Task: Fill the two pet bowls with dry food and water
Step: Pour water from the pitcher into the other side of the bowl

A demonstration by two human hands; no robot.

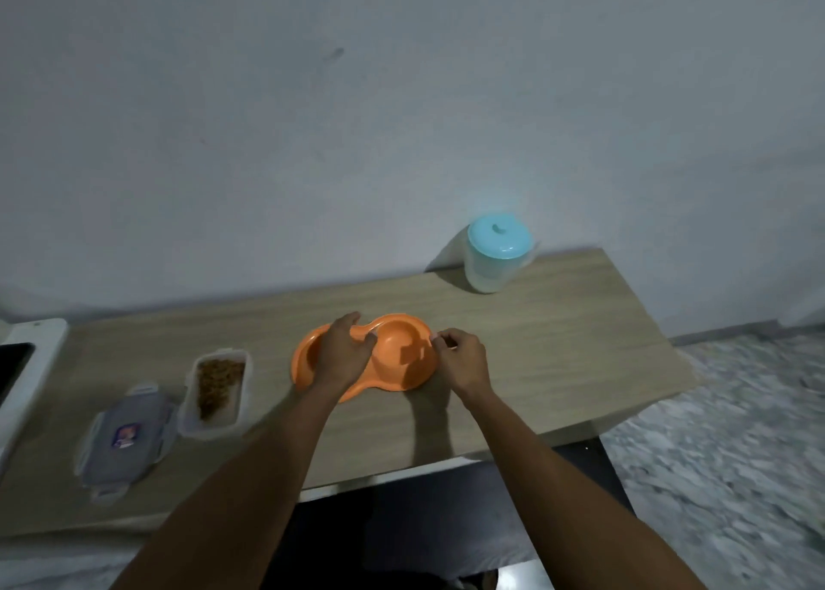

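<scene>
Both hands at the orange double pet bowl (402, 362) on the wooden table (558, 344)
The right hand (462, 359) pinches its right rim with curled fingers; the left hand (341, 350) hides the left basin, fingers bent over the middle, grip unclear. An open dry food container (218, 386) and its lid (127, 437) lie left; a blue-lidded jug (495, 254) stands behind, by the wall

The head camera is looking forward and down from above the table (558, 330), sitting close, facing the wall (357, 120) behind it.
</scene>
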